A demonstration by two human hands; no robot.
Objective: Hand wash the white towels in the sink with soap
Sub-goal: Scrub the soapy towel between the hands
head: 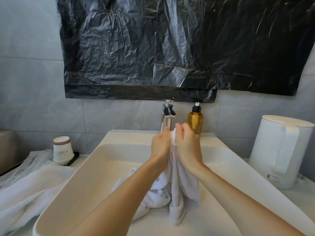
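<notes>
Both hands, left hand (160, 145) and right hand (187, 143), clench one white towel (180, 188) above the sink (95, 167). Soap bottle (195, 121) stands at twelve o'clock

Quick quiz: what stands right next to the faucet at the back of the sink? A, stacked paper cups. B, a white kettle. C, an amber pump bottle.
C: the amber pump bottle stands just beside the faucet.
</notes>
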